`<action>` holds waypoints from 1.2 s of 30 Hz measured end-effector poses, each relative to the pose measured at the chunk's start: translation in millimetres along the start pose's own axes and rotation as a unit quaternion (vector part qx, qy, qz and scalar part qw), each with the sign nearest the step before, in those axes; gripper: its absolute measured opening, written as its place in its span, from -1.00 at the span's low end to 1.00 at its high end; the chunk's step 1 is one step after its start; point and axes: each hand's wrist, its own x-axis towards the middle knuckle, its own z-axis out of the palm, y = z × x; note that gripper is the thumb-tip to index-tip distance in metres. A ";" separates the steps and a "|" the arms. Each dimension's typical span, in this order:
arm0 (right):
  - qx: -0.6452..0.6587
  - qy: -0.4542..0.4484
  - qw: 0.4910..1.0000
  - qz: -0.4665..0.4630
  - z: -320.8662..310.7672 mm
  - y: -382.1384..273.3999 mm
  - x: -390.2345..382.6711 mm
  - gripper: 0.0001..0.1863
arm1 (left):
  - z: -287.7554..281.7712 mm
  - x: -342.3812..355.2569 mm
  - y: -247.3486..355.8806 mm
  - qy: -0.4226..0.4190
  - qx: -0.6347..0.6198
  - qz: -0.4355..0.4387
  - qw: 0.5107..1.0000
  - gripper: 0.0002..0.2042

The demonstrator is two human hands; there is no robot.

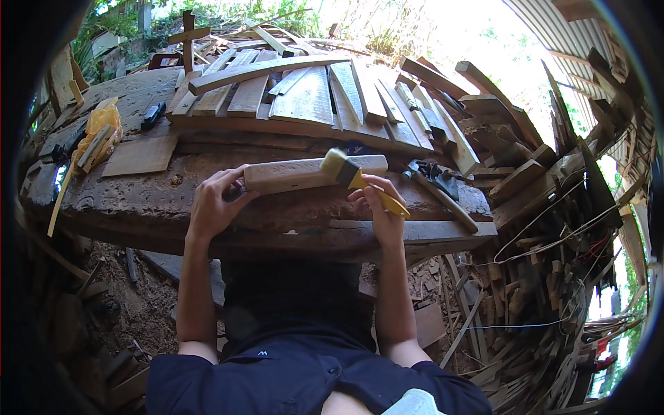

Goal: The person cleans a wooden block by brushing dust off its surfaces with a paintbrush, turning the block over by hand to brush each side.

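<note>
A pale rectangular wooden block point(290, 176) lies crosswise at the near side of a rough workbench point(270, 218). My left hand point(216, 200) grips the block's left end, thumb at the front and fingers behind. In my right hand point(379, 211) is a paintbrush point(356, 181) with a yellow handle, a dark band and pale bristles. The brush tilts up to the left, its bristles in front of the block's right part. Whether the bristles touch the wood I cannot tell.
Several boards point(301, 97) lie across the back of the bench. A hammer-like tool with a wooden handle point(449, 200) rests at the right. At the left are a thin flat board point(142, 155) and a yellow plastic bag point(104, 121). Scrap wood point(526, 297) piles up at the right.
</note>
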 end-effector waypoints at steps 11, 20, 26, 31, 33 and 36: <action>0.003 0.086 0.996 -0.012 2.2 1.1 1.5 -0.75 | -0.7 0.1 0.0 -0.001 -0.002 -0.005 1.000 -0.47; 0.032 0.051 0.998 -0.025 -8.5 8.1 -2.8 -0.75 | -0.2 -0.6 -0.9 0.003 -0.005 0.000 1.000 -0.48; -0.029 0.052 0.997 -0.046 1.8 1.4 3.1 -0.71 | -1.4 -0.7 0.9 -0.003 0.001 -0.009 1.000 -0.47; 0.032 -0.029 0.999 -0.015 -10.2 5.7 -1.6 -0.71 | -1.0 -0.7 0.2 -0.002 0.001 -0.001 1.000 -0.48; 0.052 0.005 0.999 -0.016 -8.0 5.5 -2.2 -0.71 | -0.9 -1.1 -1.2 0.000 0.002 0.004 1.000 -0.48; 0.051 0.057 0.997 -0.017 1.6 -0.2 1.4 -0.71 | -0.7 -0.2 -2.0 0.001 0.001 0.003 1.000 -0.48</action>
